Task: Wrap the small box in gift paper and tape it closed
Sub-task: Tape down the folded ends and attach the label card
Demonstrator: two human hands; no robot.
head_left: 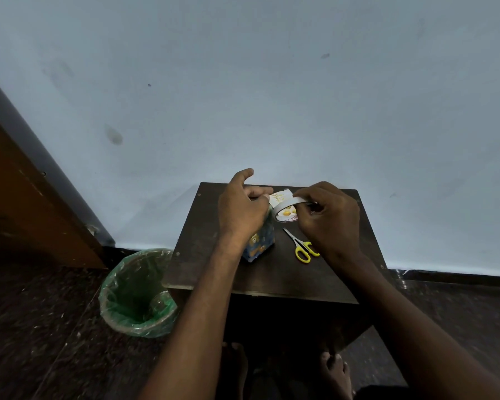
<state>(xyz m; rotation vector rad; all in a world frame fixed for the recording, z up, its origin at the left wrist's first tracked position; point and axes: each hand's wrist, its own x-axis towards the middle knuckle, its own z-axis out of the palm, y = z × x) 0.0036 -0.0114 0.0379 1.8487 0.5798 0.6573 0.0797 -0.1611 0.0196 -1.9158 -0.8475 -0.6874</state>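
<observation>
Wrapped box (260, 241) upright on dark table (266, 272), directly under left hand (241, 210) gripping its top, right hand (326, 216) just beside pinching tape roll (286, 210), yellow scissors (302, 246) between box and right wrist

A pale blue wall (272, 82) with scuff marks stands behind a dark wooden table (214, 255). A green-lined bin (136, 295) sits on the dark speckled floor (41, 327) beside an orange-brown cabinet (26, 203).

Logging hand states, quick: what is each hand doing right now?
Left hand: fingers curled on top of the wrapped box, holding it.
Right hand: pinching the tape roll.
</observation>
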